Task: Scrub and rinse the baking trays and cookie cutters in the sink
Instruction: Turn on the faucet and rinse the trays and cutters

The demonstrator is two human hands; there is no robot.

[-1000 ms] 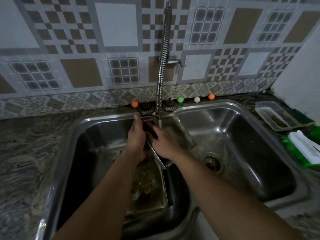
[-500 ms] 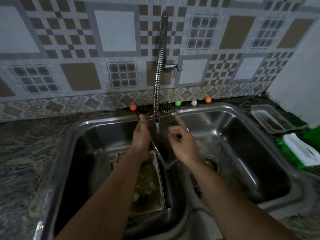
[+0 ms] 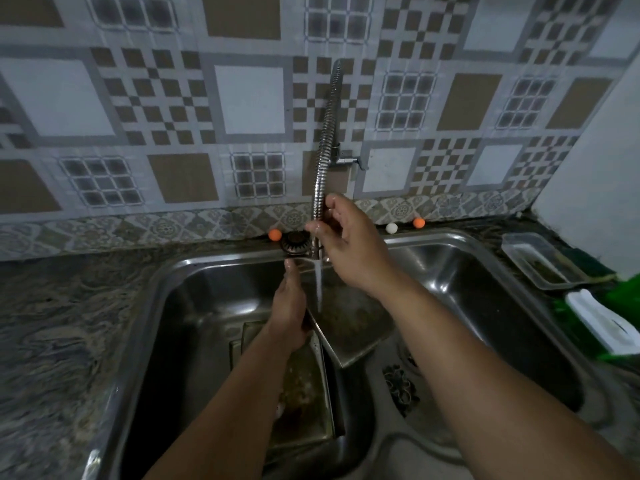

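Observation:
A metal baking tray (image 3: 349,329) stands tilted over the divider of the steel double sink (image 3: 194,268), under the running water (image 3: 319,285). My left hand (image 3: 289,306) grips the tray's left edge. My right hand (image 3: 349,244) is raised at the lower end of the flexible faucet hose (image 3: 323,150), with thumb and fingers around it. A second, dirty tray (image 3: 304,386) lies flat in the left basin below my left forearm. Dark cookie cutters (image 3: 401,382) lie in the right basin near the divider.
A clear plastic container (image 3: 540,261) and a white-handled green brush (image 3: 602,320) sit on the counter to the right. Small balls, orange (image 3: 274,234), white (image 3: 391,228) and orange (image 3: 419,222), line the sink's back ledge beside a strainer (image 3: 294,241). The tiled wall stands close behind.
My right hand has let go of the tray and risen to the faucet hose. My left hand still holds the tray under the stream.

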